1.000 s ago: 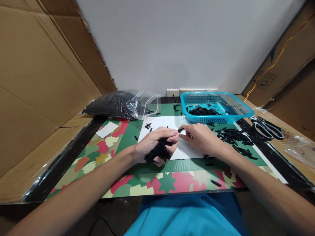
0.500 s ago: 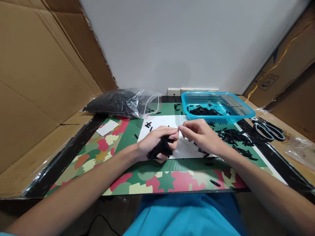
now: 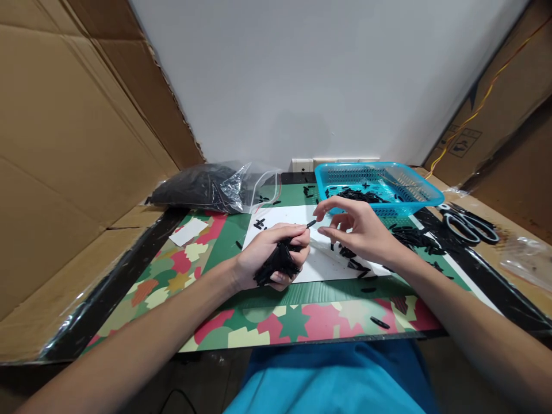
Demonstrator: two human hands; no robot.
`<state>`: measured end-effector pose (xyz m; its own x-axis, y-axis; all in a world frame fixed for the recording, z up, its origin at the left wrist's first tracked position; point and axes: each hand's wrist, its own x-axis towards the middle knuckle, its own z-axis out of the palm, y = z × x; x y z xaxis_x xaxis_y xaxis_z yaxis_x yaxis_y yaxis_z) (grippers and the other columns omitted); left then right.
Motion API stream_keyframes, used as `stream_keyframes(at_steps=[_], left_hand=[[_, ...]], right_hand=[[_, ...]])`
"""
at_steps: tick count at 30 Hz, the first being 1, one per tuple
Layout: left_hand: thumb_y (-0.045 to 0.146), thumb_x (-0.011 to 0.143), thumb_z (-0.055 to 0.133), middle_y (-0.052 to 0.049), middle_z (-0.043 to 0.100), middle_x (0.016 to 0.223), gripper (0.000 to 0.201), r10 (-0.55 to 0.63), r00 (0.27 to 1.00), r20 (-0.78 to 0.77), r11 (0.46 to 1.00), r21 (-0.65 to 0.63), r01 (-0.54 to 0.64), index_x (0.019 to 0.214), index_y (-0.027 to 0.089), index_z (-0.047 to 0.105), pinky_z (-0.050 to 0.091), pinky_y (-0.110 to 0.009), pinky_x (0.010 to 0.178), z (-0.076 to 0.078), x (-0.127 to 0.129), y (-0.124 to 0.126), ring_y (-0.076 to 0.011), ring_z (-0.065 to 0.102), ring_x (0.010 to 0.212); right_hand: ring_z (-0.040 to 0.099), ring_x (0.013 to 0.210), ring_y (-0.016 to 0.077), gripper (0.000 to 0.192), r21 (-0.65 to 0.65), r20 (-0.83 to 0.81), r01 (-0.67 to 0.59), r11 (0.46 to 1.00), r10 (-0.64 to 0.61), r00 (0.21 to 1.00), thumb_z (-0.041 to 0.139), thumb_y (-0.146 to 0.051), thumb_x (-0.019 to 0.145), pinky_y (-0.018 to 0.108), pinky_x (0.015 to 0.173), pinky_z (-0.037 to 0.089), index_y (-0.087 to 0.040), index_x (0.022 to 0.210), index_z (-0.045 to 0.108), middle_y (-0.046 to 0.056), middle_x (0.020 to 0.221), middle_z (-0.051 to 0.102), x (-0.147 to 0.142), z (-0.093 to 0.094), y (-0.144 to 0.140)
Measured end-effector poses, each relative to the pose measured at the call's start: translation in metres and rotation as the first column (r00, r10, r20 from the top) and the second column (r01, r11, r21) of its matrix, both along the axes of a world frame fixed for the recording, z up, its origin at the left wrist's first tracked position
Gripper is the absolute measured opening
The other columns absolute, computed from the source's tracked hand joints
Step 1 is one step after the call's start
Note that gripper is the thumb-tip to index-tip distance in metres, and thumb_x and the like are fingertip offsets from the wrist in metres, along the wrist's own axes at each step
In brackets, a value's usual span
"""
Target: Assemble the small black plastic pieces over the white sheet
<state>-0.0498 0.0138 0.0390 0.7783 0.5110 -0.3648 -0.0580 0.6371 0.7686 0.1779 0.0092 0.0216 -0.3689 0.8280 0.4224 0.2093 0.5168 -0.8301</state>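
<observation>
My left hand (image 3: 271,253) is closed around a bunch of small, thin black strips (image 3: 276,263). One slim black piece (image 3: 311,223) sticks out between its thumb and forefinger. Just to the right is my right hand (image 3: 351,227), its thumb and fingers parted; its forefinger tip is by the end of that piece, and I see nothing gripped in it. Beneath both hands lies a white sheet (image 3: 321,267) with several loose black pieces (image 3: 359,267) on it. The exact kind of the pieces I cannot make out.
A blue plastic basket (image 3: 431,201) with black pieces stands at the back right. A clear zip bag (image 3: 194,187) full of black material lies back left. Scissors (image 3: 468,224) rest at the right, near a heap of black pieces (image 3: 416,238). Cardboard walls (image 3: 64,115) flank the table.
My right hand's fingers have spread from a pinch at the left hand's fingertips. A black piece now shows sticking out of the left hand. The view has shifted slightly.
</observation>
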Motion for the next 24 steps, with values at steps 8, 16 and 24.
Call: stream_keyframes(at_steps=[8, 16, 24], left_hand=[[0.041, 0.099, 0.052, 0.006, 0.039, 0.059, 0.033, 0.008, 1.0, -0.029, 0.998, 0.065, -0.006, 0.075, 0.021, 0.042, 0.028, -0.014, 0.028, 0.0, 0.001, -0.002, -0.0061, 0.031, 0.036], [0.043, 0.099, 0.054, 0.006, 0.037, 0.06, 0.034, 0.001, 1.0, -0.007, 1.0, 0.007, -0.001, 0.076, 0.022, 0.041, 0.026, -0.013, 0.028, -0.004, 0.001, 0.0, -0.0067, 0.032, 0.037], [0.044, 0.098, 0.055, 0.007, 0.039, 0.061, 0.033, -0.018, 1.0, -0.025, 1.0, -0.014, 0.017, 0.078, 0.022, 0.04, 0.026, -0.014, 0.028, -0.008, 0.001, 0.001, -0.0063, 0.031, 0.036]], right_hand=[[0.062, 0.058, 0.0094, 0.025, -0.095, -0.008, -0.075, 0.993, 0.075, 0.997, 0.065, -0.041, 0.1, 0.022, 0.053, 0.049, -0.017, 0.097, 0.07, 0.002, 0.086, 0.069, -0.004, -0.001, -0.004], [0.055, 0.056, 0.0101, 0.025, -0.081, 0.025, -0.059, 0.995, 0.061, 0.998, 0.046, -0.041, 0.109, 0.023, 0.055, 0.043, -0.02, 0.105, 0.059, -0.001, 0.075, 0.065, -0.004, -0.005, -0.005], [0.048, 0.057, 0.0113, 0.028, -0.028, 0.102, -0.006, 1.0, 0.008, 0.995, 0.048, -0.04, 0.107, 0.025, 0.058, 0.037, -0.02, 0.089, 0.057, -0.004, 0.065, 0.056, -0.014, -0.006, -0.009]])
